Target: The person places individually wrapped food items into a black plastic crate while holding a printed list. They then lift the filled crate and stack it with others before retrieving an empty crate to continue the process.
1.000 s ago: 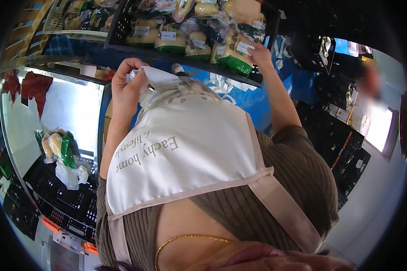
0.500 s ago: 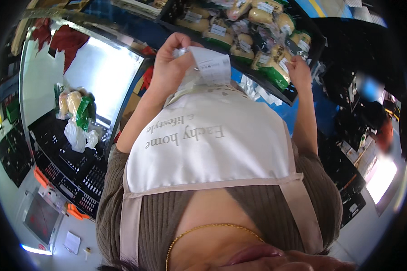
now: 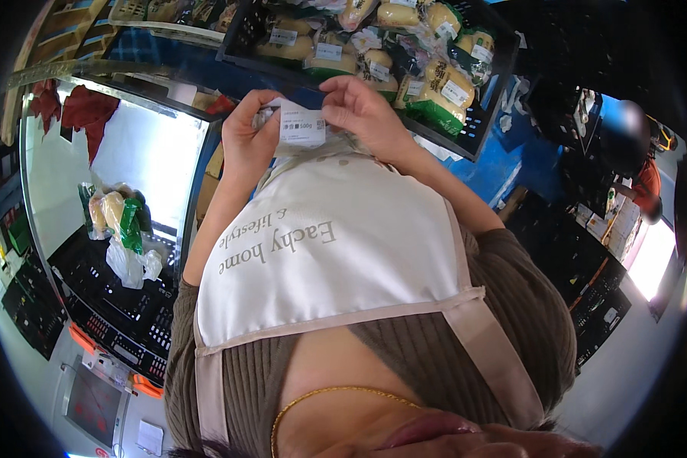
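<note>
One white label sheet (image 3: pixel 304 126) in front of one apron (image 3: pixel 343 237)

One black crate (image 3: pixel 493 101) holds at least seven labelled produce bags (image 3: pixel 444 114). The sheet lies at the fingertips of the left hand (image 3: pixel 253 126), its left edge pinched between thumb and fingers. The right hand (image 3: pixel 365 118) has thumb and forefinger parted by its right edge; whether they touch it, I cannot tell. The left hand rises steeply, while the right slants inward
</note>
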`<act>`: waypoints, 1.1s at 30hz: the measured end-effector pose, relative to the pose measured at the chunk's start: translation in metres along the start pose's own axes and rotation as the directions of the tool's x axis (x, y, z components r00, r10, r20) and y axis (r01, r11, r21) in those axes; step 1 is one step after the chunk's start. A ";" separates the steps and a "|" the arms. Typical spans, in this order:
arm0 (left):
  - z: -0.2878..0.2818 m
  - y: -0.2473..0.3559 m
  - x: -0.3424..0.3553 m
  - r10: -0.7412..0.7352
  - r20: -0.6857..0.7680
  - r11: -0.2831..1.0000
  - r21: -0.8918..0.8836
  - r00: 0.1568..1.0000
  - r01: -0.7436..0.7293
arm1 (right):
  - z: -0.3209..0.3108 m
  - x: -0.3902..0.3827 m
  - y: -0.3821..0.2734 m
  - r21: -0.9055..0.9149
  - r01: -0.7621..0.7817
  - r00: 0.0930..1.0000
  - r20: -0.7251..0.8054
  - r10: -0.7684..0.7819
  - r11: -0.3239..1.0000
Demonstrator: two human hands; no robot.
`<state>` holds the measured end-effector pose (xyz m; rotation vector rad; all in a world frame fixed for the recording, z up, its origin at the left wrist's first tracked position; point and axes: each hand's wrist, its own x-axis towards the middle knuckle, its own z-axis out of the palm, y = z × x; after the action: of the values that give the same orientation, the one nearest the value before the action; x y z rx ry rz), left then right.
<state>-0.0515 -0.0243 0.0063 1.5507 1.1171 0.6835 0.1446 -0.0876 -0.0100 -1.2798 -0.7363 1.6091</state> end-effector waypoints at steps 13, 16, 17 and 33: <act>-0.019 0.020 0.003 0.223 0.240 0.758 0.567 0.945 -0.323 | -0.002 0.003 0.003 -0.122 0.127 0.992 0.004 -0.128 0.984; -0.022 0.031 0.001 0.186 0.303 0.680 0.647 0.935 -0.345 | 0.002 -0.002 -0.010 -0.210 0.184 0.983 0.016 -0.185 0.960; -0.021 0.035 0.000 0.162 0.297 0.667 0.670 0.941 -0.326 | 0.003 -0.002 -0.012 -0.236 0.213 0.977 0.030 -0.212 0.948; -0.018 0.016 -0.004 0.052 0.086 0.998 0.025 0.995 -0.054 | 0.004 0.006 -0.017 0.029 0.286 0.955 -0.084 -0.283 0.958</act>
<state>-0.0642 -0.0203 0.0269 1.6227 1.0288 0.6343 0.1451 -0.0749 0.0032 -1.1433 -0.7949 1.3269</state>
